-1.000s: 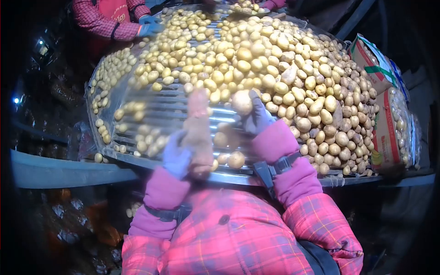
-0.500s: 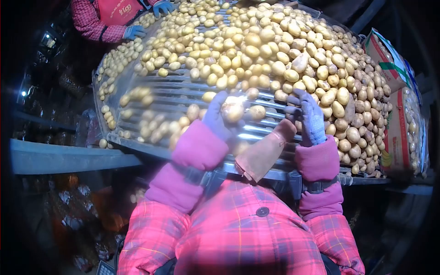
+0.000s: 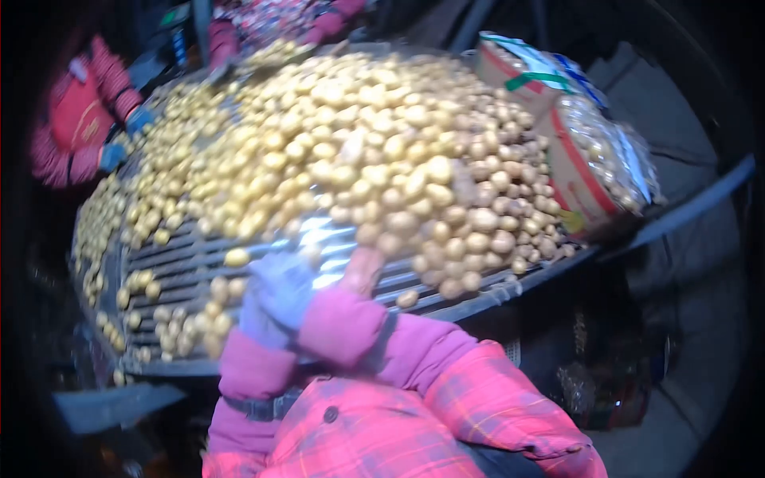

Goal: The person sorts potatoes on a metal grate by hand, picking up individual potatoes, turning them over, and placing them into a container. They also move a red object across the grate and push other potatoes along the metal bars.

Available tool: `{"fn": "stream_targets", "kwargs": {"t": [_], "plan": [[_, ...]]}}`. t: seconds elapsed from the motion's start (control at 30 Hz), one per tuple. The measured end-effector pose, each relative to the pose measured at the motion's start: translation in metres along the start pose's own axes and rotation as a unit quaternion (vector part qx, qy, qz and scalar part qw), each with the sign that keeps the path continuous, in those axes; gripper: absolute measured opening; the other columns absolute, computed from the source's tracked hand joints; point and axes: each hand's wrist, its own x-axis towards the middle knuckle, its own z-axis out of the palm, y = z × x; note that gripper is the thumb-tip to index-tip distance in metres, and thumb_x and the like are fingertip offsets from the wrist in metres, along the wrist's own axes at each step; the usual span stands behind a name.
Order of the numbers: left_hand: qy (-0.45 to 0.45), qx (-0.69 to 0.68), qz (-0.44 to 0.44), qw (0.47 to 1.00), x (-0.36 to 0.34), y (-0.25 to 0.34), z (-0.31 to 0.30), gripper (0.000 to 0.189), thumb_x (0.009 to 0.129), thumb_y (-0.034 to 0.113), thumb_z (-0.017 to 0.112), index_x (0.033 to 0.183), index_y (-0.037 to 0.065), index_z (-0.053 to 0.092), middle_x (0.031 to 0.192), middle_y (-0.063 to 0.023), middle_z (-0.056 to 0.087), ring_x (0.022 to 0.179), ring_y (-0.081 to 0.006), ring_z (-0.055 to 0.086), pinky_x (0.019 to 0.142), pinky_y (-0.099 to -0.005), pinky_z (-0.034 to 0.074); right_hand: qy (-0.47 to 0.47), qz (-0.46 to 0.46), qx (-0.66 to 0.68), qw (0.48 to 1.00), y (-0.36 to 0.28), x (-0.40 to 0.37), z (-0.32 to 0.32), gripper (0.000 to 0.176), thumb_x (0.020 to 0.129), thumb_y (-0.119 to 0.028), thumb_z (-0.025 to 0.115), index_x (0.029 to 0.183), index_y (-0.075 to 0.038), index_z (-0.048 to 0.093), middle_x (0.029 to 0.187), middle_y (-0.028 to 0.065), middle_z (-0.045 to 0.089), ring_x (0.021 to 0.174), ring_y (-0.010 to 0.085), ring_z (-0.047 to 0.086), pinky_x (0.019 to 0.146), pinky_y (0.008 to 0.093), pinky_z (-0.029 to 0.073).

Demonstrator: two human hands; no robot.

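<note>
Both my hands wear bluish gloves and meet over the near edge of a slatted metal sorting table (image 3: 171, 255). My left hand (image 3: 261, 315) overlaps my right hand (image 3: 288, 280), and motion blur smears the fingers of both. I cannot tell whether anything is held between them. A lone yellow potato (image 3: 237, 257) lies on the slats just beyond, left of my hands. Beside my right cuff is a brown cloth-like piece (image 3: 362, 271). Loose potatoes (image 3: 183, 331) sit left of my left hand, and a large potato heap (image 3: 358, 151) rises behind.
At the far left a person in a red apron (image 3: 76, 115) has blue-gloved hands (image 3: 127, 139) at the potatoes. Another person's sleeve (image 3: 335, 20) shows at the back. Packed potato boxes (image 3: 590, 187) stand at the right, near a metal rail (image 3: 693, 209).
My view has turned to the right. My right hand has moved left from beside the heap to meet my left hand; before, the two were apart with a potato near the left.
</note>
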Motion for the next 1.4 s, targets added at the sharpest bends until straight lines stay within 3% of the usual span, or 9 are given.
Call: {"fn": "stream_targets", "kwargs": {"t": [0.2,0.37,0.4,0.5,0.57,0.87,1.03,1.17,1.4], "plan": [[-0.017,0.710,0.098,0.697,-0.023,-0.037,-0.004,0.041,0.097,0.033,0.040,0.127,0.005,0.043,0.120,-0.0133,0.051,0.112,-0.0259,0.050,0.098,-0.0407,0.040,-0.106,0.267,0.183,0.940,0.060,0.010,-0.019,0.020,0.086,-0.022,0.048,0.097,-0.009,0.057,0.094,0.0165,0.062,0.093,0.0366,0.058,0.078,0.0455,0.046],[0.110,0.598,0.119,0.785,-0.027,-0.020,0.020,0.039,0.094,0.030,0.047,0.125,0.008,0.042,0.114,-0.0136,0.053,0.097,-0.0268,0.057,0.083,-0.0429,0.049,-0.138,0.038,0.049,0.988,0.091,-0.045,-0.084,0.041,0.081,-0.038,0.055,0.113,-0.013,0.057,0.101,0.0149,0.058,0.092,0.0332,0.057,0.078,0.0462,0.046],[0.001,0.857,0.179,0.483,-0.032,-0.020,0.018,0.041,0.093,0.033,0.047,0.127,0.010,0.039,0.116,-0.0149,0.054,0.096,-0.0285,0.057,0.081,-0.0424,0.050,-0.149,-0.086,0.038,0.984,0.093,-0.061,-0.082,0.047,0.079,-0.042,0.056,0.117,-0.014,0.056,0.108,0.0134,0.056,0.097,0.0333,0.056,0.081,0.0484,0.045],[0.073,0.843,0.226,0.482,-0.039,0.032,0.015,0.039,0.092,0.034,0.050,0.123,0.013,0.045,0.116,-0.0135,0.056,0.095,-0.0268,0.058,0.074,-0.0356,0.051,-0.194,-0.088,-0.054,0.976,0.091,-0.089,-0.066,0.055,0.076,-0.050,0.056,0.120,-0.016,0.054,0.117,0.0107,0.052,0.105,0.0327,0.051,0.085,0.0531,0.040],[0.206,0.420,0.133,0.874,-0.050,0.032,0.039,0.040,0.089,0.041,0.053,0.120,0.016,0.050,0.118,-0.0099,0.057,0.083,-0.0236,0.061,0.060,-0.0293,0.050,-0.275,-0.042,-0.080,0.957,0.089,-0.077,-0.059,0.057,0.076,-0.053,0.054,0.119,-0.016,0.054,0.116,0.0105,0.053,0.108,0.0321,0.050,0.087,0.0542,0.039],[0.342,0.469,0.241,0.778,-0.080,0.041,0.058,0.043,0.085,0.052,0.049,0.113,0.020,0.056,0.098,-0.0088,0.063,0.052,-0.0172,0.052,0.038,-0.0265,0.036,-0.368,0.155,-0.058,0.915,0.077,-0.005,-0.083,0.041,0.080,-0.046,0.055,0.106,-0.015,0.062,0.097,0.0114,0.063,0.090,0.0280,0.061,0.076,0.0435,0.047],[0.311,0.442,0.236,0.807,-0.100,0.080,0.044,0.042,0.087,0.047,0.047,0.114,0.016,0.053,0.105,-0.0113,0.061,0.078,-0.0253,0.060,0.051,-0.0320,0.045,0.207,0.139,-0.089,0.964,0.188,0.031,-0.184,0.036,0.082,-0.026,0.054,0.110,-0.003,0.059,0.096,0.0195,0.062,0.088,0.0330,0.060,0.076,0.0393,0.049],[0.224,0.765,0.258,0.545,-0.104,0.121,-0.001,0.043,0.085,0.037,0.047,0.122,0.016,0.049,0.131,-0.0108,0.048,0.112,-0.0370,0.049,0.083,-0.0486,0.044,-0.008,0.381,-0.344,0.858,0.231,0.042,-0.213,0.049,0.088,-0.032,0.046,0.134,-0.015,0.042,0.120,0.0181,0.054,0.111,0.0345,0.051,0.094,0.0411,0.042],[0.258,0.584,0.227,0.735,-0.097,0.094,0.025,0.046,0.085,0.036,0.047,0.129,0.022,0.047,0.132,-0.0107,0.049,0.111,-0.0353,0.051,0.084,-0.0489,0.044,-0.149,0.365,-0.327,0.859,0.263,0.051,-0.230,0.045,0.080,-0.032,0.053,0.122,-0.013,0.051,0.114,0.0159,0.059,0.107,0.0318,0.056,0.093,0.0404,0.043]]}}
